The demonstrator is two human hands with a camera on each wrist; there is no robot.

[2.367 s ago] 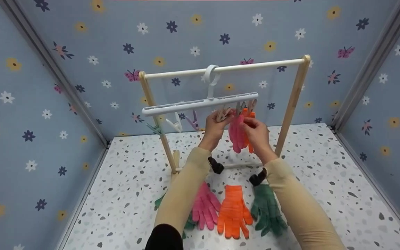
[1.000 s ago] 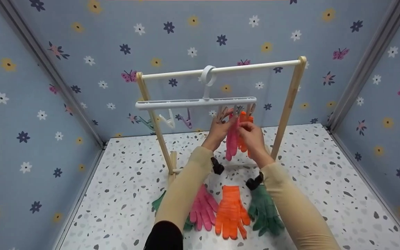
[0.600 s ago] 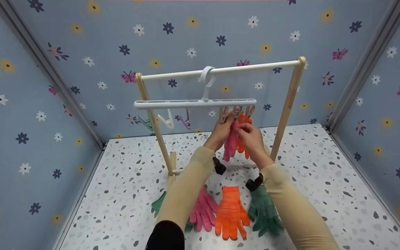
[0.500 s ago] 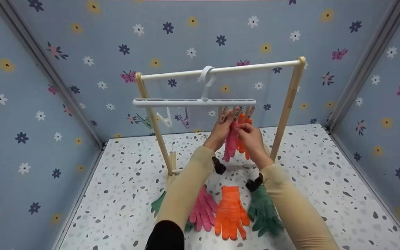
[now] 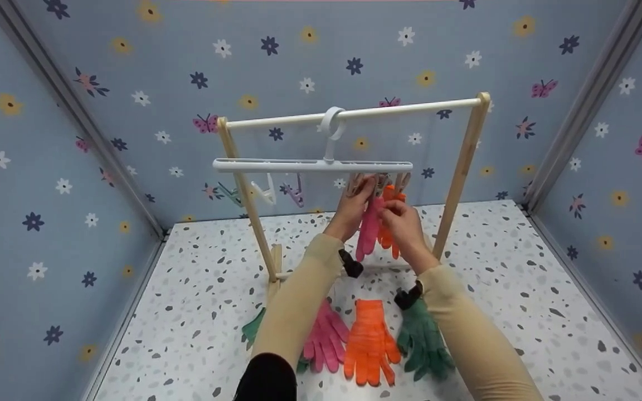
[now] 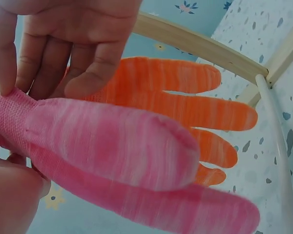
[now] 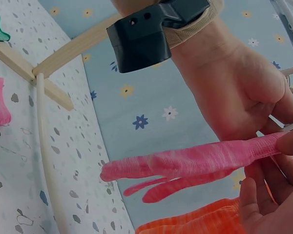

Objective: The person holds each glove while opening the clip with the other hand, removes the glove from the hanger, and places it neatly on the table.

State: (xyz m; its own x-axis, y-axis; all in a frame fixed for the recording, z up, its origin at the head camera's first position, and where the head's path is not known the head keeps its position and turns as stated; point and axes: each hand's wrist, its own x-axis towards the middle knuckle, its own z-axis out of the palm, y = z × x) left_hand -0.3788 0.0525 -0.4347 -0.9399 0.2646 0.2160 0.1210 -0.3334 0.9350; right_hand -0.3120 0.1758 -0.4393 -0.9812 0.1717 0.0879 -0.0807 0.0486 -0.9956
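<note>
A pink knit glove (image 5: 369, 231) hangs fingers down under the right part of the white hanger (image 5: 276, 165). My right hand (image 5: 405, 223) pinches this glove near its cuff, thumb on one side in the right wrist view. My left hand (image 5: 349, 214) is raised to a grey clothespin (image 5: 380, 182) on the hanger and grips it at the top of the glove; its fingers partly hide the clip. Right behind, an orange glove (image 6: 185, 107) hangs from the end clothespin (image 5: 403, 182). A beige clothespin (image 5: 354, 184) is beside my left fingers.
The hanger hooks over the rail of a wooden rack (image 5: 466, 156). Green, white and purple clothespins (image 5: 295, 195) dangle on its left part. On the speckled table (image 5: 187, 312) lie a pink glove (image 5: 326, 337), an orange glove (image 5: 371, 342) and green gloves (image 5: 422, 340), partly under my forearms.
The hanger has swung from slanted to nearly level. The pink glove has shifted a little left and lower, turned more edge-on, with my right hand moving along with it. My left hand stays at the clothespins.
</note>
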